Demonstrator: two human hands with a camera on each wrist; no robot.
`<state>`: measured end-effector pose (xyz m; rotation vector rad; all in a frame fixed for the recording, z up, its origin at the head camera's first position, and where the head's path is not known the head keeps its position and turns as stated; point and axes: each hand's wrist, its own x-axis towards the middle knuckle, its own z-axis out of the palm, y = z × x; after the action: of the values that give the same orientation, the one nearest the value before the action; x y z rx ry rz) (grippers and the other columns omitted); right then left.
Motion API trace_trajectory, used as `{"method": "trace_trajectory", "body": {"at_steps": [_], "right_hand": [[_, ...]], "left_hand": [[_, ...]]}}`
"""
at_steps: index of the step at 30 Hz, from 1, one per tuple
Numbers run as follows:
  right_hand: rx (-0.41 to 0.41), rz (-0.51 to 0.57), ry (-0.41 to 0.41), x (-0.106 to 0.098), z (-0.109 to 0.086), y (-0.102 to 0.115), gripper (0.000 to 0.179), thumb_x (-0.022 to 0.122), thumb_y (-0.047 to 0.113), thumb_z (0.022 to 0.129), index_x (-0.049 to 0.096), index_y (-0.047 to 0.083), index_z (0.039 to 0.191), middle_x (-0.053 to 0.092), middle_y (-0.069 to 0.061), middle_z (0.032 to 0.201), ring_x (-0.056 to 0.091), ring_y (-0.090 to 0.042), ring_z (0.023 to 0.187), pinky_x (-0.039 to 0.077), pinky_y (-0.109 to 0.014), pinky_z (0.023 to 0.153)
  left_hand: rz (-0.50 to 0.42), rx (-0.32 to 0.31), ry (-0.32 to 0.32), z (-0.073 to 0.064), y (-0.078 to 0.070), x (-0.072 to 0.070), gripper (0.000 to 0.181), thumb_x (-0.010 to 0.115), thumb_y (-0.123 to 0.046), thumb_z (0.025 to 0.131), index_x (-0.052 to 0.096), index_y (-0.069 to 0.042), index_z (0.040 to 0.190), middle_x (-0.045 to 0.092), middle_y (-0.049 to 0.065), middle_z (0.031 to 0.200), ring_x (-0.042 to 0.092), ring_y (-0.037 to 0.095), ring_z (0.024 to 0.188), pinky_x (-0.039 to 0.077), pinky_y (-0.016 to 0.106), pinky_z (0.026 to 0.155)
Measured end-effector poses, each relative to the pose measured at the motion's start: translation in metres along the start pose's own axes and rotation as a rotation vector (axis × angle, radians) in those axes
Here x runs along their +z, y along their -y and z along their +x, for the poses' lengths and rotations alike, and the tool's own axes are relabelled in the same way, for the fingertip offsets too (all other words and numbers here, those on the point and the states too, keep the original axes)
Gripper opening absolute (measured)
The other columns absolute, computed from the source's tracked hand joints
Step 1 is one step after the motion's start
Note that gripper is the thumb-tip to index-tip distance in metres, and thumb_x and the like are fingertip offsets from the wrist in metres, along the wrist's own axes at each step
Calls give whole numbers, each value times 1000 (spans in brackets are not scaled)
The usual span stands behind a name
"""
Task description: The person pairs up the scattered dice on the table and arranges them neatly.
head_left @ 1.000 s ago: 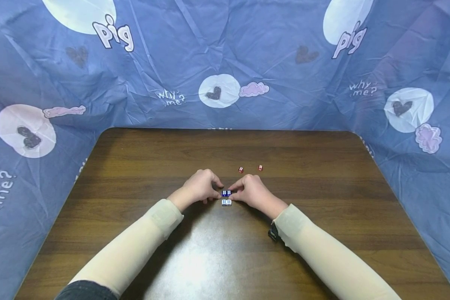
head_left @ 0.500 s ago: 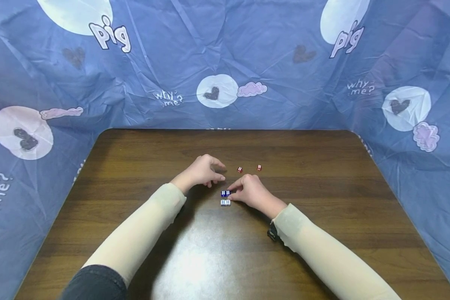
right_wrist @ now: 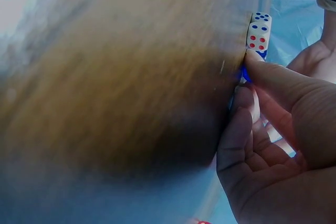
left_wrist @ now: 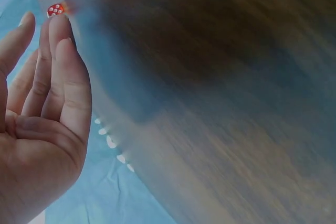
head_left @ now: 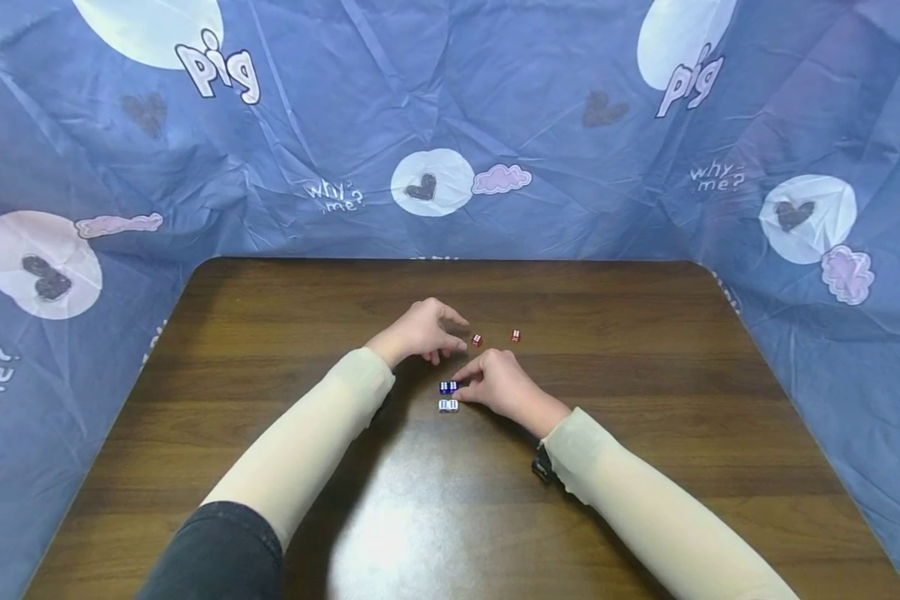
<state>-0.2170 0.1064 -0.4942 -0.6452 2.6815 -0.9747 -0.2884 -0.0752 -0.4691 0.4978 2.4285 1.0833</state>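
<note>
Two blue dice (head_left: 447, 387) sit side by side on the table, and two white dice (head_left: 447, 406) form a row just in front of them. My right hand (head_left: 506, 383) pinches the right-hand blue die between thumb and forefinger; in the right wrist view the fingers mostly cover that blue die (right_wrist: 246, 75). Farther back, my left hand (head_left: 427, 329) holds nothing, thumb and fingers apart, its fingertips just left of the nearer red die (head_left: 477, 340). A second red die (head_left: 516, 336) lies farther right. Both red dice show beyond the fingertips in the left wrist view.
The dark wooden table (head_left: 307, 300) has rounded back corners. A blue printed cloth (head_left: 540, 100) hangs behind it and along both sides. Behind the right hand, the left forearm reaches across toward the red dice.
My left hand has left the blue dice and moved back and to the right, up to the nearer red die, its fingers spreading. The right hand stays at the blue dice.
</note>
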Motion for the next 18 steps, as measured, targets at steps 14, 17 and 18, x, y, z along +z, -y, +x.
{"method": "trace_trajectory", "body": {"at_steps": [14,17,18], "right_hand": [[-16,-21,-5,-1,0,1,20,90,20,80,83,14,98,65,13,64,57,-4,62,47,-25,61],[-15,-27,-2,-2,0,0,20,90,20,80,83,14,98,65,13,64,56,-4,62,47,-25,60],[-16,-25,-2,-2,0,0,20,90,20,81,83,14,98,65,13,65,56,-4,62,47,-25,60]], "left_hand": [[-3,-32,42,16,-9,10,38,82,-12,89,72,-8,125,73,11,72,70,27,58,59,35,52],[12,-39,45,18,-9,12,39,83,-12,88,72,-7,125,73,10,71,69,26,56,59,34,52],[14,-40,46,19,-9,12,39,83,-12,88,72,-7,125,72,10,71,68,25,55,58,34,51]]}}
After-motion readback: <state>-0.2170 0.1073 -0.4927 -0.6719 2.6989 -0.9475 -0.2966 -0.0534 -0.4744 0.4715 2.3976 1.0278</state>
